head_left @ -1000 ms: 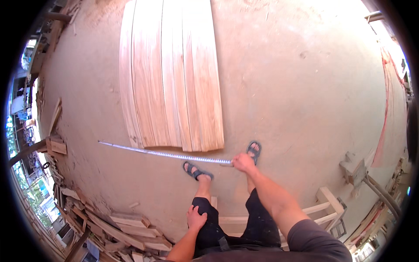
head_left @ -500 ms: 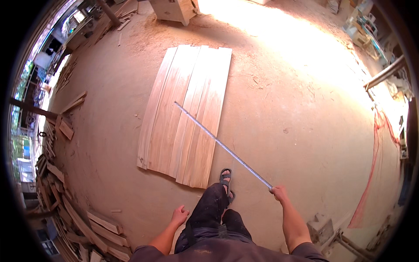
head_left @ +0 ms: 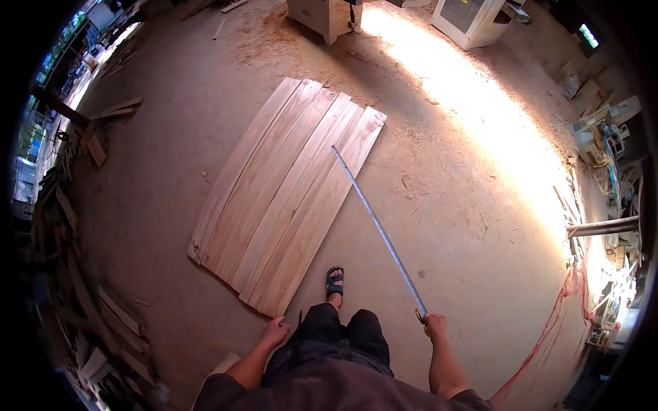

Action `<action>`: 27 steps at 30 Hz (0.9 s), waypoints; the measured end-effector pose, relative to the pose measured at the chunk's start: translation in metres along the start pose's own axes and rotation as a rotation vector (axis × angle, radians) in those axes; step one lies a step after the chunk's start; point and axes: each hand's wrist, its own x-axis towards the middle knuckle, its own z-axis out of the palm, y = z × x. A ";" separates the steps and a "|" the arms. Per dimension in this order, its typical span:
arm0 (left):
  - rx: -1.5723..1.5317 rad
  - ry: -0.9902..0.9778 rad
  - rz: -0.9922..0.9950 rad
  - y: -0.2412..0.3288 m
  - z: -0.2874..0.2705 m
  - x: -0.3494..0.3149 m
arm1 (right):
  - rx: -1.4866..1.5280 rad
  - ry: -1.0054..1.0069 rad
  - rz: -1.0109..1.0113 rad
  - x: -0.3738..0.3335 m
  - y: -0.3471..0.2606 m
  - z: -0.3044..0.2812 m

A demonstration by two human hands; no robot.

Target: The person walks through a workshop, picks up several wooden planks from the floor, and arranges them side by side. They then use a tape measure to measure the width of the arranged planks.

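My right hand (head_left: 436, 324) is closed round a tape measure at the lower right, with a dark strap loop beside it. The tape's long pale blade (head_left: 384, 235) sticks out stiffly up and to the left, its tip over the right part of a row of wooden boards (head_left: 271, 198). Those boards lie side by side on the floor, slanting, with uneven ends. My left hand (head_left: 276, 331) hangs just below their near edge, fingers curled in and no object visible in it. Whether it touches the boards I cannot tell from above.
My sandalled foot (head_left: 334, 281) stands right of the boards. Scrap wood (head_left: 113, 322) is heaped along the left. A pale machine base (head_left: 322, 19) and a white cabinet (head_left: 473, 20) stand at the far side, near sawdust. Red netting (head_left: 558, 308) hangs at right.
My view has turned to the right, so the boards now slant more. The tape blade points more steeply away, its tip nearer the boards' right edge. My left hand appears closer to the boards' near end.
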 end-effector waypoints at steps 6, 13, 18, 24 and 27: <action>-0.182 0.110 0.206 0.161 0.001 0.038 | -0.035 -0.087 -0.035 0.083 -0.119 -0.054; -0.115 0.209 -0.051 0.258 0.036 0.111 | -0.219 -0.064 -0.197 0.257 -0.213 -0.121; -0.167 0.204 -0.110 0.335 0.054 0.117 | -0.258 -0.112 -0.124 0.348 -0.317 -0.164; -0.292 0.205 -0.034 0.450 0.055 0.135 | -0.390 -0.098 -0.267 0.422 -0.452 -0.195; -0.312 0.187 -0.065 0.490 0.045 0.160 | -0.430 -0.119 -0.290 0.440 -0.503 -0.203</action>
